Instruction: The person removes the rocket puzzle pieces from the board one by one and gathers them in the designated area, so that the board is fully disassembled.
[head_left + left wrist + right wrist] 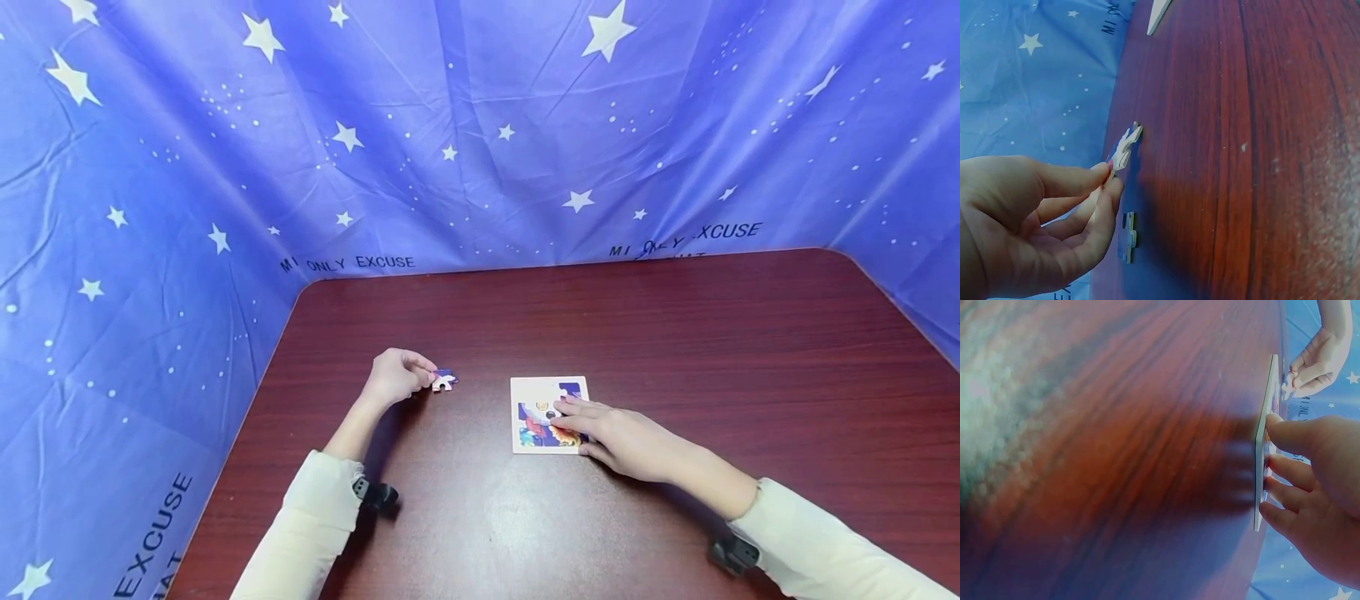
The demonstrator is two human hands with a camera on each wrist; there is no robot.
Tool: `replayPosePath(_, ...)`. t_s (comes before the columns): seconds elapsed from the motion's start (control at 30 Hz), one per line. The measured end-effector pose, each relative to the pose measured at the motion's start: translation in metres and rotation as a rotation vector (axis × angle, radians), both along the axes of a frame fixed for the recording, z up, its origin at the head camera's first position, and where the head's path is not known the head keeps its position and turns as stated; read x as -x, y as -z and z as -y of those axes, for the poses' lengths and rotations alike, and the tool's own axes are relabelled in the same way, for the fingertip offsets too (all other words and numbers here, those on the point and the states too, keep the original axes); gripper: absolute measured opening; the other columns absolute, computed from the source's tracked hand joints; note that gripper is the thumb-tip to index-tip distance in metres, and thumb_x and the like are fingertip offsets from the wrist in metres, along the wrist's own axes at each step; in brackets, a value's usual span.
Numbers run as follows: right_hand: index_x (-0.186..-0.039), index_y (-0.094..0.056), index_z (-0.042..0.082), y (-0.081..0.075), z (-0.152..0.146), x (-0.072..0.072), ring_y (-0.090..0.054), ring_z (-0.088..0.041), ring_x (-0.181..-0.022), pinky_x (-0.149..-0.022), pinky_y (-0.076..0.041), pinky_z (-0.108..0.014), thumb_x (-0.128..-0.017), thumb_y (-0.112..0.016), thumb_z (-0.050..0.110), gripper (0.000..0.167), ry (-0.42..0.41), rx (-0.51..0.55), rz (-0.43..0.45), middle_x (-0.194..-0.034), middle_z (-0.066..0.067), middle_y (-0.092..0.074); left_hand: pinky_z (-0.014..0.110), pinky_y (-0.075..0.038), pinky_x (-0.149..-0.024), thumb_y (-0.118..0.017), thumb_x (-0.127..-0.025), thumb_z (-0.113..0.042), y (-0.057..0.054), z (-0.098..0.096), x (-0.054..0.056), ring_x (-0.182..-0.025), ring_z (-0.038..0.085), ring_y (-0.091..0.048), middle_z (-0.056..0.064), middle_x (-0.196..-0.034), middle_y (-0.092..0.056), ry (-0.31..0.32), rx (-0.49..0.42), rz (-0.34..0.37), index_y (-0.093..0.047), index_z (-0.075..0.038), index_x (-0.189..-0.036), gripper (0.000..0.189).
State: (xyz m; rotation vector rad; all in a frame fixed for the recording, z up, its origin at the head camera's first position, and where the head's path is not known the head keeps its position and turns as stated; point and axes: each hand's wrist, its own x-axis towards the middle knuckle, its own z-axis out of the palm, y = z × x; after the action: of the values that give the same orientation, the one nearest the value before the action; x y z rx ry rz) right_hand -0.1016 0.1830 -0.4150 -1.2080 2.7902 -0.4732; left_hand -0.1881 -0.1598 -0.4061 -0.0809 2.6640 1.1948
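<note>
My left hand [395,377] pinches a jigsaw piece [444,381] between thumb and fingertips, left of the puzzle board. In the left wrist view this piece [1125,149] is tilted and seen nearly edge-on. A second jigsaw piece [1129,237] lies on the table close by that hand. The square puzzle board [528,388] has a pale frame and a partly filled colourful picture, with bare white areas at its top and left. My right hand [626,439] rests on the board's right side, its fingers extended and covering part of the picture. In the right wrist view, thumb and fingertips touch the board [1262,462].
The dark red wooden table [712,350] has rounded far corners. Blue curtains [480,192] with white stars and lettering hang behind and beside it. A black wrist camera [378,495] sits on the left sleeve, another [735,554] on the right one.
</note>
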Motion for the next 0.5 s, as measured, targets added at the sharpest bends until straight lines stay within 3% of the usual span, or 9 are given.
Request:
replayPosePath(0.23,-0.131,-0.059,0.010,0.0004,0.0006,-0.0004,-0.051,-0.029,-0.131,-0.099,-0.049,-0.046,-0.089,-0.065,0.013,0.043,-0.002,0.011,0.001,-0.141,-0.011,-0.055,0.018,-0.040,-0.055,-0.069,-0.078,-0.008,0.0004,-0.0031,-0.0019,-0.055,0.003,-0.050,0.007,-0.071,-0.073,0.057,0.119,-0.083,-0.076,-0.005,-0.087,0.011)
replayPosePath(0.5,-0.130,-0.059,0.010,0.0003,0.0005,-0.0007,-0.052,-0.029,-0.131,-0.100,-0.048,-0.046,-0.089,-0.065,0.012,0.042,-0.001,0.018,-0.001,-0.141,-0.011,-0.055,0.021,-0.045,-0.065,-0.072,-0.079,-0.009,-0.0023,-0.0064,-0.0024,-0.065,0.009,-0.059,0.009,-0.076,-0.075,0.075,0.180,-0.113,-0.076,-0.006,-0.086,0.009)
